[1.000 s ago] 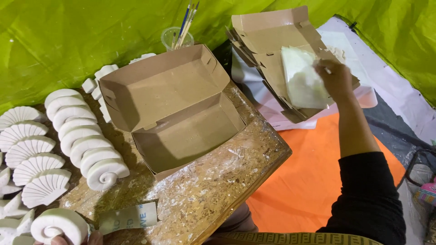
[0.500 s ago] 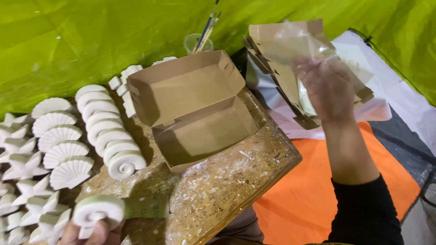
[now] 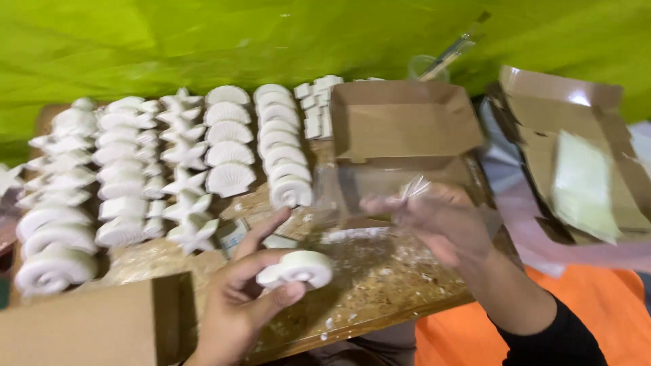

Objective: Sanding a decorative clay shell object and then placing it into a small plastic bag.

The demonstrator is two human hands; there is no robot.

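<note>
Left hand (image 3: pixel 237 298), near centre, holds a white spiral shell cast (image 3: pixel 296 269); grip pinching it between thumb and curled fingers, index finger pointing up and away. The shell sits above the near edge of the desk (image 3: pixel 380 285), a speckled, dusty board.

Right hand (image 3: pixel 437 220), just right of the shell, is raised over the desk with a clear plastic bag (image 3: pixel 380 190) in its fingertips (bag blurred, outline hard to trace); grip pinched on the film. Black sleeve (image 3: pixel 556 339) runs to the near right corner.

Far behind the bag: an open brown box (image 3: pixel 400 122), flaps up. Left of it, rows of white casts (image 3: pixel 224 146) cover the desk: scallops, starfish, more spirals, small blocks at the far end. A clear cup with brushes (image 3: pixel 434 64) stands beyond the box.

Far right: a stack of flattened boxes (image 3: pixel 542 115) with a pale sheet (image 3: pixel 583 186) on top. Orange cloth (image 3: pixel 610 298) below. Another brown box (image 3: pixel 88 329) at the near left corner. Green cloth (image 3: pixel 203 41) forms the backdrop.
</note>
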